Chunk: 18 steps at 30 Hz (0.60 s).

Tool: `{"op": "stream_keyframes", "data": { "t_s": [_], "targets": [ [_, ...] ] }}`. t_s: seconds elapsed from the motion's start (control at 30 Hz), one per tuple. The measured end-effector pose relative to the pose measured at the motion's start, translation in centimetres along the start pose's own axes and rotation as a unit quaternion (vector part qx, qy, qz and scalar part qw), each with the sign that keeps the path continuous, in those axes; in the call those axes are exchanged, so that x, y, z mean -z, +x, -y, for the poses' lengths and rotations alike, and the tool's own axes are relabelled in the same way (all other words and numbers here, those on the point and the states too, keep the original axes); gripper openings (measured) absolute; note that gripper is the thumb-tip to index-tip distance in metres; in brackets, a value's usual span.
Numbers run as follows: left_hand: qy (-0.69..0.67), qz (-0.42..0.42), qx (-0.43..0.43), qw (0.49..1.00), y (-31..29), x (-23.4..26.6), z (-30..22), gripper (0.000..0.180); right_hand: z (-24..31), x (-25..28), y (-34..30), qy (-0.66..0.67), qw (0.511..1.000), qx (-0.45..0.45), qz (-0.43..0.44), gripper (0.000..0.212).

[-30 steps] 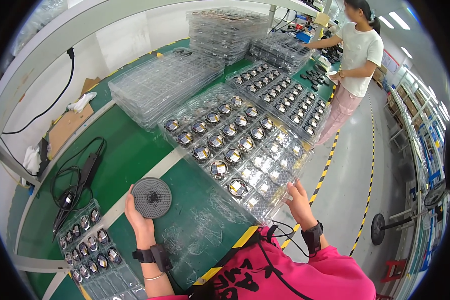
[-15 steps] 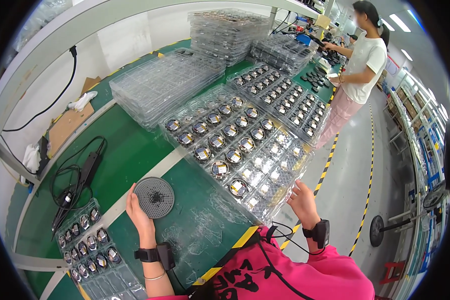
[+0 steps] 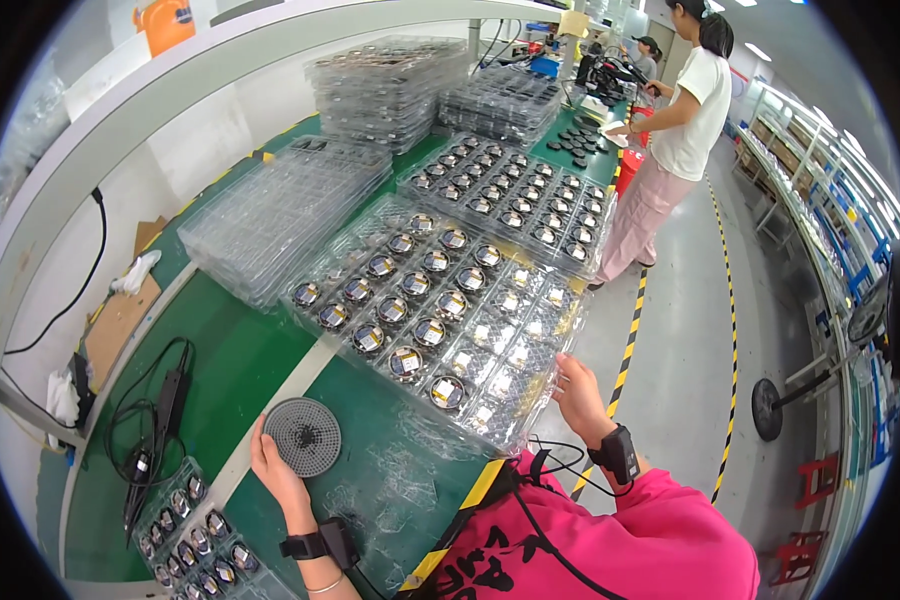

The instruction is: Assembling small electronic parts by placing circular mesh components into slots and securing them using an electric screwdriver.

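Note:
My left hand is curled round the left edge of a flat grey disc, a round perforated grille, low over the green bench. Its thumb is mostly hidden. A dark patch fills the middle of the grille. My right hand is at the right edge of a clear plastic tray, fingers bent and thumb against the rim, the grip partly hidden. Round parts with pale labels fill many of the tray's pockets; several pockets nearest my right hand show only shiny plastic.
Behind lie another filled tray and stacks of clear trays. A smaller parts tray stands at lower left, by a black corded tool. A co-worker stands at far right beside black parts. Striped tape marks the bench edge.
The view has turned and shifted, so the bench's left side sits lower. My left hand still has the grille, and my right hand remains at the tray's edge, its fingers closer against the rim.

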<state>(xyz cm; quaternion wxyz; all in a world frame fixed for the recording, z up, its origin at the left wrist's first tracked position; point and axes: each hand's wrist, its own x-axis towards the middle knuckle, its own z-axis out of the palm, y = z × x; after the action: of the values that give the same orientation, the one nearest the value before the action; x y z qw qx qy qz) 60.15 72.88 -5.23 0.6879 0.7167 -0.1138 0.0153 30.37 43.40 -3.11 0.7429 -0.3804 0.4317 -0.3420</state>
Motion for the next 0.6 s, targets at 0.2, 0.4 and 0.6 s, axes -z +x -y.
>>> {"op": "stream_keyframes", "data": {
  "t_s": [0.2, 0.4, 0.6],
  "targets": [
    [0.059, 0.009, -0.030, 0.998, 0.0, 0.0, -0.5, 0.035, -2.4, -0.8, 0.7, 0.010, 0.994, 0.077, -0.071, 0.045],
    [0.096, 0.000, -0.056, 0.994, -0.4, -0.2, -0.7, 0.038, -4.1, -1.3, 1.1, 0.005, 0.985, 0.137, -0.101, 0.049],
    [0.153, 0.030, -0.115, 0.981, -0.8, -0.5, -1.3, 0.041, -1.9, -2.7, -0.5, -0.014, 0.988, 0.092, -0.124, 0.052]
  ]
}}
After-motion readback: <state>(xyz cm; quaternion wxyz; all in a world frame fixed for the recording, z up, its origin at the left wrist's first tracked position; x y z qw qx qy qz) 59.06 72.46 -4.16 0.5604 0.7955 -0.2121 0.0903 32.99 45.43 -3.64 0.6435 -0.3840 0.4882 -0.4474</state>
